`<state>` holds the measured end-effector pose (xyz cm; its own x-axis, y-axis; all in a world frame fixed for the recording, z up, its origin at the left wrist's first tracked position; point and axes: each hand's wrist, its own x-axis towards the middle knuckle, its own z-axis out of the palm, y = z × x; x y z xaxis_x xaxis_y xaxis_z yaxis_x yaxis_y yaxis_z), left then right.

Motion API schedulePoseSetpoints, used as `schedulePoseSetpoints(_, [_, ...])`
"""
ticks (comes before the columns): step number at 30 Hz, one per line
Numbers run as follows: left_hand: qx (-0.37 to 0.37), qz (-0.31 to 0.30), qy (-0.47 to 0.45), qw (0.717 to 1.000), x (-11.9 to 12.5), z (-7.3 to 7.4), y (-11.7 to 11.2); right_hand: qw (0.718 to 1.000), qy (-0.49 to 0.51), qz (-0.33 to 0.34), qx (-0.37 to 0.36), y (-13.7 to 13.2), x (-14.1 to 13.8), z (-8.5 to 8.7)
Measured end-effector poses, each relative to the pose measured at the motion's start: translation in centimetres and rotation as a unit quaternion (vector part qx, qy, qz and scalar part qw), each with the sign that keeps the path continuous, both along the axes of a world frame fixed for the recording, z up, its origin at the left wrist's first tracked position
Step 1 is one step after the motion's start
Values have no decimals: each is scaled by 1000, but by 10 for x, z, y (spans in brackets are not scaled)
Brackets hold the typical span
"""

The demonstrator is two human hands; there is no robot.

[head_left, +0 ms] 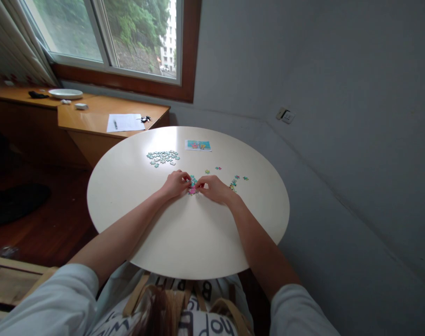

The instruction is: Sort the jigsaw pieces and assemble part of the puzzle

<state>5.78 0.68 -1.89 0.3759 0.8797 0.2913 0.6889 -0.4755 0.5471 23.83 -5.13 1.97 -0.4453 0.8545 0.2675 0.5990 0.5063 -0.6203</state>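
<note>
Both my hands rest close together near the middle of a round white table (135, 224). My left hand (175, 184) and my right hand (215, 188) have their fingers curled in a pinch over a small cluster of pink and teal puzzle pieces (193, 185) lying between them. Just right of my right hand lie a few loose pieces (236, 180). Farther back on the left, a pile of teal pieces (163, 157) lies on the table. A small picture card (198, 145) sits near the table's far edge.
A wooden desk (93, 122) under the window holds a sheet of paper (124, 122), keys, and a white plate (66, 93). Grey walls close in on the right. Dark wooden floor lies to the left. A wooden chair frame shows at my lap.
</note>
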Motion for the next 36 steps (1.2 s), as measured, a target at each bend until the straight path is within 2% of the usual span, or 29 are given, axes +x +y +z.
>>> schedulePoseSetpoints(13, [0,-1,0,1000,0,-1,1,1000,-9,19,11,0,-2,1])
schedulePoseSetpoints(19, [2,-5,-4,1000,-1,-1,1,1000,-2,22,-10,0,-2,2])
schedulePoseSetpoints(25, [-3,-5,-2,1000,-1,-1,1,999,4,16,-31,2,1,-3])
schedulePoseSetpoints(31, [1,-8,-1,1000,-1,-2,3,997,-3,56,-44,5,6,-9])
schedulePoseSetpoints(36, [-1,-9,1,1000,-1,-2,3,998,-14,48,-35,4,7,-9])
